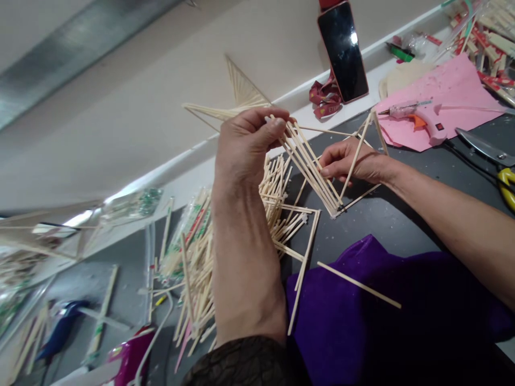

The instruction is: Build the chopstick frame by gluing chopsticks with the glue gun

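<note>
Both hands are on a star-like frame of thin wooden sticks (309, 167), several of them lying side by side in a narrow fan. At its upper end, my left hand (251, 139) pinches the stick ends between thumb and fingers. My right hand (348, 160) reaches through the open part of the frame, with thumb and fingertips closed at the edge of the fan. Whitish glue shows at the lower corner where the sticks meet. Behind my left forearm lies a heap of loose sticks (201, 284). One single stick (359, 284) rests on purple cloth (322, 316).
A pink glue gun (430, 118) lies on pink paper (470, 80), near scissors (483, 147). Against the wall stand a phone (344, 53) and a finished-looking stick star (241, 91). A blue glue gun (62, 324) and packaged sticks (185, 236) are at left.
</note>
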The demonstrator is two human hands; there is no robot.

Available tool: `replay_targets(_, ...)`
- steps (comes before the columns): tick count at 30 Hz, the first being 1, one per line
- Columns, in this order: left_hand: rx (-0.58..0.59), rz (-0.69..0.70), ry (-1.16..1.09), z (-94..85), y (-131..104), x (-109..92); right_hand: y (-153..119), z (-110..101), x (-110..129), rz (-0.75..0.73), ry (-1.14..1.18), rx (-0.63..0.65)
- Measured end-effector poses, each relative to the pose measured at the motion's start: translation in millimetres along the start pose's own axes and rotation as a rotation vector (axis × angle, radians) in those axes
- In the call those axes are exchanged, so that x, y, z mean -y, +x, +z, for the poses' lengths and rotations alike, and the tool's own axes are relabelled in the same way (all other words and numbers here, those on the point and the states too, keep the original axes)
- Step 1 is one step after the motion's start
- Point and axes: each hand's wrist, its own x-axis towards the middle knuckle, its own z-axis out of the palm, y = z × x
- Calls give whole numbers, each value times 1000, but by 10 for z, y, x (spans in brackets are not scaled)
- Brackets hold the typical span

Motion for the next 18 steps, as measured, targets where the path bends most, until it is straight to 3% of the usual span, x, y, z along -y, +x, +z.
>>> replay_targets(18,33,16,31,-30,-25,-19,-4,5,11,-20,-36,14)
